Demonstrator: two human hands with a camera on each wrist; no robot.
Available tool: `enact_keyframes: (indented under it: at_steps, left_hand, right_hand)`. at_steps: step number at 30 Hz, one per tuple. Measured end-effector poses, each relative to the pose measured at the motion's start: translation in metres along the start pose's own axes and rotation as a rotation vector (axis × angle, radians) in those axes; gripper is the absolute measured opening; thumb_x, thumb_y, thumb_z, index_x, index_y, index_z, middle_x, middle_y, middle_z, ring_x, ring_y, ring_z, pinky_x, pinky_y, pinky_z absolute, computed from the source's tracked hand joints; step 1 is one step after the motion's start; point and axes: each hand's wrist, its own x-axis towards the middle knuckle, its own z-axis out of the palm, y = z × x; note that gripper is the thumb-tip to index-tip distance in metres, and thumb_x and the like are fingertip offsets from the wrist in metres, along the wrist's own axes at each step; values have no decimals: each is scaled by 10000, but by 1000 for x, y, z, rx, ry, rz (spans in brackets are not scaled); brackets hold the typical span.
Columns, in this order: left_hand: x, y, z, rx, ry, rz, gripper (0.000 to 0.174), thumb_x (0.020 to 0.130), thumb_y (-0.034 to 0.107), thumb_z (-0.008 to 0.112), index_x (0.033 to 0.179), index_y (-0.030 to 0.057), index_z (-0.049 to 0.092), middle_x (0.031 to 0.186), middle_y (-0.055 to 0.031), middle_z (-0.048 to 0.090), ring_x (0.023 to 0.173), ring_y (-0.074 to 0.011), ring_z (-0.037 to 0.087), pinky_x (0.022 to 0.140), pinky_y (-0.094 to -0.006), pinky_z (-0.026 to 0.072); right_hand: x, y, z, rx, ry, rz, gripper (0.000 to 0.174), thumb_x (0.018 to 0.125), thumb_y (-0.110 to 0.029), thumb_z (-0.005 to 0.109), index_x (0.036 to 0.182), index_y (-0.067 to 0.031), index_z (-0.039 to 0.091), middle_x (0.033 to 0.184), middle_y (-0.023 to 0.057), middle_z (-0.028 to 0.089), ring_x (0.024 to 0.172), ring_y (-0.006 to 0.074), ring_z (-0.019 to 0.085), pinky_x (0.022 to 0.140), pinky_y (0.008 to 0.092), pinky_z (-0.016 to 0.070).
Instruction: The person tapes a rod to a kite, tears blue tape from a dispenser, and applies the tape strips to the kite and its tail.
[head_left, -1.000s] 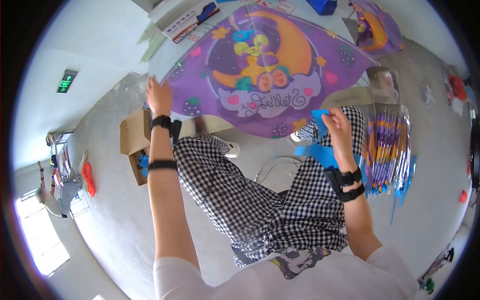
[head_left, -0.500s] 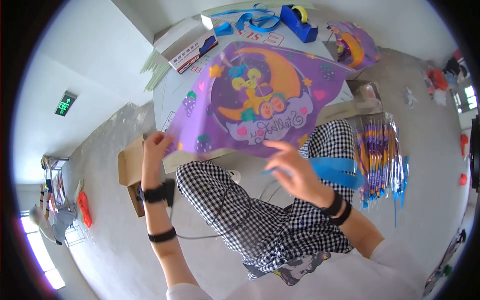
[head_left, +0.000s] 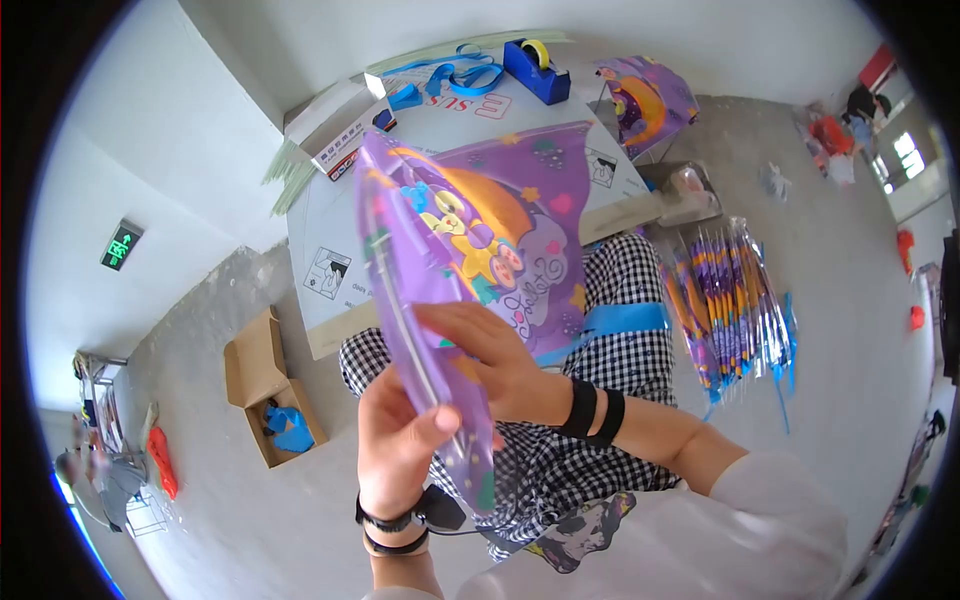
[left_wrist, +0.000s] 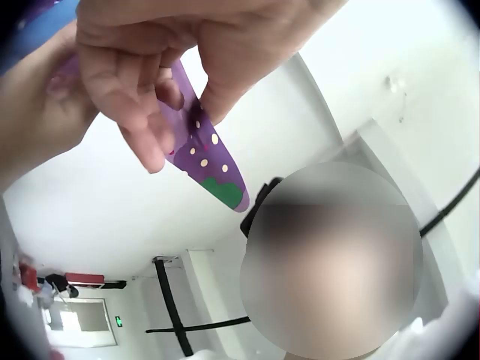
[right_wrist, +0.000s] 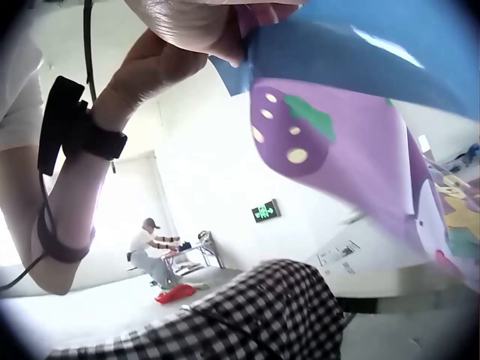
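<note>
The purple printed kite (head_left: 545,190) is tilted up over the lap, its near edge a narrow fold with a pale rod. My left hand (head_left: 395,445) grips that edge low down, thumb on top. In the left wrist view, a pointed kite tip (left_wrist: 214,161) sticks out past my left hand (left_wrist: 187,45). Beside it, my right hand (head_left: 510,375) is at the fold, fingers partly hidden by the fabric. A blue strip (head_left: 625,319) runs from there across the thigh. The right wrist view shows this strip (right_wrist: 337,60) at the fingers of my right hand (right_wrist: 199,26).
A board (head_left: 330,225) ahead bears a white box (head_left: 335,120), blue ribbons (head_left: 470,78) and a blue tape dispenser (head_left: 537,72). Another kite (head_left: 650,105) stands beyond. Packed kites (head_left: 725,310) lie at right, an open carton (head_left: 255,365) on the floor at left.
The kite has gone from spread out over the board to tilted and folded near the body. My left hand has come inward and down, and my right hand has moved left to meet it.
</note>
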Motion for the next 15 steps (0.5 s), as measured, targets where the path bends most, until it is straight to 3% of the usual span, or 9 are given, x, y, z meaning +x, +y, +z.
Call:
enact_keyframes:
  at_steps: [1, 3, 4, 5, 7, 8, 9, 13, 15]
  left_hand:
    - [-9, 4, 6, 12, 33, 29, 538, 790, 301, 775, 1035, -118, 543, 671, -181, 627, 507, -233, 629, 477, -323, 550]
    - [-23, -1, -7, 85, 13, 325, 582, 790, 345, 771, 1055, -118, 540, 651, -202, 620, 510, -266, 632, 516, -373, 570]
    - [-29, 8, 0, 84, -79, 419, 469, 890, 321, 678, 948, -140, 609, 836, -206, 661, 685, -234, 653, 565, -327, 507]
    - [-23, -2, -36, 163, -284, 683, 414, 923, 285, 621, 878, -127, 616, 815, -224, 655, 689, -246, 641, 612, -349, 505]
    - [-19, 17, -38, 44, -384, 764, 347, 961, 244, 556, 968, -100, 604, 913, -238, 658, 815, -265, 646, 717, -370, 510]
    - [-14, 24, -49, 69, -300, 812, 329, 968, 231, 541, 1028, -88, 591, 969, -242, 653, 877, -271, 644, 748, -373, 511]
    - [-7, 30, -67, 93, -208, 860, 320, 975, 218, 525, 1089, -76, 578, 1025, -245, 649, 938, -278, 642, 779, -376, 512]
    - [13, 16, -70, 705, 609, 938, 451, 1018, 305, 447, 1321, -24, 504, 1331, -203, 557, 1226, -288, 553, 987, -403, 445]
    - [31, 3, -68, 861, 559, 1007, 459, 998, 278, 475, 1341, -28, 481, 1338, -211, 555, 1237, -311, 548, 1027, -421, 422]
  right_hand:
    - [6, -4, 2, 95, 24, -2, 264, 759, -135, 717, 968, -42, 586, 1366, 195, 539, 1113, 362, 601, 902, 446, 496]
    - [20, -13, 1, 285, 75, -19, 329, 844, -210, 712, 1091, -13, 622, 1347, 196, 553, 1114, 353, 604, 876, 398, 513]
    - [29, -15, -2, 284, 87, -24, 321, 900, -202, 690, 1132, 9, 623, 1341, 194, 559, 1085, 279, 624, 850, 347, 520]
    - [36, -18, -4, 382, 154, 53, 298, 906, -184, 686, 1128, 7, 634, 1298, 171, 585, 1062, 238, 621, 835, 333, 520]
    - [52, -22, -5, 579, 279, 200, 255, 916, -148, 677, 1121, 2, 655, 1212, 125, 637, 1015, 155, 613, 805, 306, 520]
    - [64, -26, -10, 679, 334, 272, 235, 922, -130, 673, 1117, 0, 666, 1169, 102, 663, 992, 113, 609, 790, 292, 520]
    - [93, -43, -40, 634, 401, 342, 140, 891, -23, 627, 1030, -11, 638, 913, -12, 629, 802, 67, 558, 719, 217, 455]
    - [121, -33, -119, 923, 573, 480, 187, 958, -192, 559, 1052, -55, 645, 890, 0, 658, 745, 92, 615, 667, 239, 512]
    - [117, 5, -152, 1019, 618, 572, 245, 992, -276, 526, 1063, -77, 649, 878, 7, 673, 717, 104, 643, 641, 250, 541]
